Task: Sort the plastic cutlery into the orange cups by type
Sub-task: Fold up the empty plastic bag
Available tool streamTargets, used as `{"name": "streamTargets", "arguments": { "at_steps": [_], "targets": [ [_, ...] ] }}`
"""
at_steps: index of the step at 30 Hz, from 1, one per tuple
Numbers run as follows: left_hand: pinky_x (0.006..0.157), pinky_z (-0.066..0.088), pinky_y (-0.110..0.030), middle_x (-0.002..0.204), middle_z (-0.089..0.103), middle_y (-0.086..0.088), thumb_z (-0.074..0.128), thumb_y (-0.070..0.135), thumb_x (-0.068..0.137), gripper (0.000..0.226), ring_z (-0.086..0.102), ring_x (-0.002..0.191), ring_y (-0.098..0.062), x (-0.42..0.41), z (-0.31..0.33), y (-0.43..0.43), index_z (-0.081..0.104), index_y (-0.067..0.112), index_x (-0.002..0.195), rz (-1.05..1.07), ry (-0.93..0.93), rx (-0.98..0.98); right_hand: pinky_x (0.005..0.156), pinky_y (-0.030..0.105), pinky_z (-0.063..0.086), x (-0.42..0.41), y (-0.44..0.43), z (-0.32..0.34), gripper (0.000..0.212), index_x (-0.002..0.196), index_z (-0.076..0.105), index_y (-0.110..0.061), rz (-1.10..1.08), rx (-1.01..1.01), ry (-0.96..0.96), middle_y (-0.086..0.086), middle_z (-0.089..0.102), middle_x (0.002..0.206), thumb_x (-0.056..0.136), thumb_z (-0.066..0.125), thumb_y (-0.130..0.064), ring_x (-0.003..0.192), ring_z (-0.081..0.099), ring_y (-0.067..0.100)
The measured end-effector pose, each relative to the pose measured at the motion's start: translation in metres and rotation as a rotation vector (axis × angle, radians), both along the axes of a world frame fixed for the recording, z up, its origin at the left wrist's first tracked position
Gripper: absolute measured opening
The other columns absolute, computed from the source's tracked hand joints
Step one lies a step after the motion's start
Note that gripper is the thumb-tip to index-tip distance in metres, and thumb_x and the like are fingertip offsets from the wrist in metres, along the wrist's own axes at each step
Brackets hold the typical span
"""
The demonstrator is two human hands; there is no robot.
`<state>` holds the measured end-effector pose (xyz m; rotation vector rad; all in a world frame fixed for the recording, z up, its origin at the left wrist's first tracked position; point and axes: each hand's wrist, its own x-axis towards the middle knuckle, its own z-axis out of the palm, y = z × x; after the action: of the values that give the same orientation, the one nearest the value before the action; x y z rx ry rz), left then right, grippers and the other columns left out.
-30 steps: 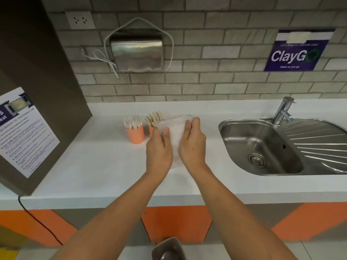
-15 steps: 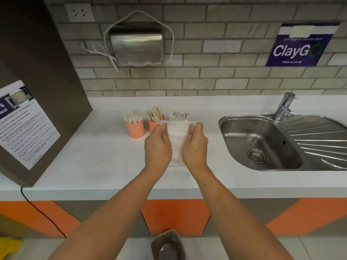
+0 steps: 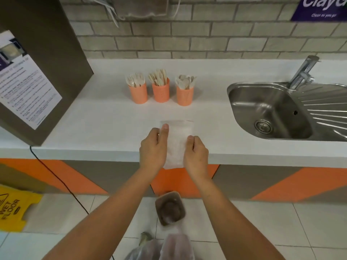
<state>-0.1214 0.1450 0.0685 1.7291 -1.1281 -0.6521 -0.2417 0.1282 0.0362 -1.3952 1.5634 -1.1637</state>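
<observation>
Three orange cups (image 3: pixel 161 92) stand in a row towards the back of the white worktop (image 3: pixel 97 119), close together but not touching. Forks (image 3: pixel 135 80) fill the cup nearest the cabinet, knives (image 3: pixel 158 76) the middle one, and spoons (image 3: pixel 185 81) the one nearest the sink. All the cutlery is upright, handles down.

Nearer the front edge, well apart from the cups, both hands hold a flat, pale plastic bag (image 3: pixel 177 139). The left hand (image 3: pixel 153 149) pinches its left side with the thumb on top. The right hand (image 3: pixel 196 152) pinches its right side lower down. The fingers of both hands are curled beneath the bag. The bag's lower end hangs past the worktop edge.

Half a second ago the bag was raised in front of the cups and partly hid the spoon cup. It now sits lower and closer to the person, and all three cups are in full view. The camera has also tipped down, bringing the floor into view.

A steel sink (image 3: pixel 262 113) with a tap (image 3: pixel 304 72) lies to the right. A brown cabinet (image 3: pixel 56 53) bearing a printed notice (image 3: pixel 28 85) stands to the left. On the floor are a yellow wet-floor sign (image 3: pixel 13 209), a black cable (image 3: pixel 56 177) and a brown bin (image 3: pixel 170 208).
</observation>
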Motion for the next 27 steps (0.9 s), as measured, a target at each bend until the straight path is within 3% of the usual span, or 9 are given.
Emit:
{"name": "streamTargets", "arguments": {
  "at_steps": [4, 7, 9, 11, 15, 19, 22, 25, 27],
  "targets": [
    [0.073, 0.056, -0.040, 0.083, 0.072, -0.002, 0.055, 0.065, 0.097, 0.052, 0.069, 0.078, -0.019, 0.013, -0.038, 0.038, 0.065, 0.016, 0.087, -0.099, 0.129, 0.206, 0.051, 0.018, 0.037, 0.002, 0.018, -0.029, 0.038, 0.084, 0.053, -0.005, -0.011, 0.014, 0.050, 0.001, 0.053, 0.066, 0.112, 0.038, -0.026, 0.054, 0.049, 0.005],
    [0.074, 0.062, -0.037, 0.098, 0.079, -0.004, 0.071, 0.034, 0.097, 0.017, 0.075, 0.085, -0.018, 0.025, -0.073, 0.060, 0.073, 0.020, 0.107, -0.168, 0.313, 0.304, 0.050, 0.021, 0.035, 0.003, 0.029, -0.055, 0.036, 0.085, 0.052, -0.008, -0.007, 0.054, 0.114, 0.000, 0.053, 0.065, 0.111, 0.038, -0.028, 0.054, 0.047, 0.008],
    [0.069, 0.062, -0.037, 0.102, 0.080, -0.009, 0.075, 0.015, 0.095, 0.022, 0.076, 0.085, -0.024, 0.032, -0.093, 0.072, 0.072, 0.012, 0.117, -0.160, 0.488, 0.332, 0.049, 0.022, 0.035, 0.005, 0.036, -0.072, 0.033, 0.086, 0.051, -0.011, 0.014, 0.098, 0.182, -0.002, 0.050, 0.064, 0.111, 0.038, -0.029, 0.054, 0.047, 0.009],
    [0.080, 0.064, -0.044, 0.105, 0.080, -0.009, 0.075, 0.008, 0.094, 0.026, 0.077, 0.092, -0.029, 0.038, -0.109, 0.082, 0.071, 0.010, 0.120, -0.143, 0.579, 0.357, 0.051, 0.024, 0.031, 0.008, 0.046, -0.089, 0.032, 0.089, 0.051, -0.012, 0.032, 0.175, 0.254, -0.004, 0.050, 0.066, 0.111, 0.036, -0.031, 0.056, 0.048, 0.008],
    [0.080, 0.065, -0.044, 0.097, 0.081, 0.000, 0.077, 0.016, 0.094, 0.018, 0.078, 0.090, -0.025, 0.051, -0.144, 0.094, 0.075, 0.016, 0.112, -0.145, 0.485, 0.454, 0.053, 0.014, 0.035, 0.017, 0.067, -0.123, 0.034, 0.093, 0.054, -0.011, 0.012, 0.401, 0.181, -0.001, 0.055, 0.076, 0.112, 0.036, -0.033, 0.066, 0.052, 0.008],
    [0.064, 0.058, -0.026, 0.089, 0.079, 0.004, 0.075, 0.017, 0.094, 0.011, 0.074, 0.076, -0.013, 0.062, -0.172, 0.101, 0.076, 0.014, 0.104, -0.096, 0.425, 0.512, 0.056, 0.032, 0.044, 0.022, 0.090, -0.155, 0.012, 0.102, 0.058, -0.017, -0.067, 0.674, -0.191, 0.015, 0.064, 0.093, 0.102, 0.047, -0.021, 0.072, 0.059, 0.024],
    [0.056, 0.050, -0.027, 0.074, 0.071, 0.005, 0.074, 0.021, 0.095, 0.008, 0.066, 0.066, -0.017, 0.065, -0.190, 0.105, 0.076, 0.013, 0.095, -0.115, 0.374, 0.564, 0.055, 0.037, 0.055, 0.022, 0.104, -0.172, 0.020, 0.108, 0.059, -0.014, -0.119, 0.687, -0.207, 0.015, 0.065, 0.095, 0.093, 0.053, -0.003, 0.063, 0.061, 0.023],
    [0.069, 0.057, -0.041, 0.073, 0.070, 0.003, 0.074, 0.027, 0.092, 0.013, 0.066, 0.071, -0.021, 0.066, -0.207, 0.104, 0.075, 0.014, 0.089, -0.136, 0.398, 0.623, 0.061, 0.042, 0.061, 0.023, 0.112, -0.189, 0.026, 0.109, 0.057, -0.014, -0.167, 0.652, -0.189, 0.012, 0.063, 0.094, 0.092, 0.054, 0.004, 0.065, 0.065, 0.022],
    [0.068, 0.052, -0.039, 0.074, 0.068, -0.001, 0.072, 0.031, 0.087, 0.017, 0.063, 0.072, -0.021, 0.066, -0.218, 0.103, 0.073, 0.014, 0.089, -0.138, 0.420, 0.651, 0.063, 0.048, 0.063, 0.023, 0.115, -0.203, 0.025, 0.108, 0.056, -0.014, -0.184, 0.643, -0.186, 0.010, 0.063, 0.091, 0.092, 0.055, 0.005, 0.067, 0.066, 0.021]
  ]
}}
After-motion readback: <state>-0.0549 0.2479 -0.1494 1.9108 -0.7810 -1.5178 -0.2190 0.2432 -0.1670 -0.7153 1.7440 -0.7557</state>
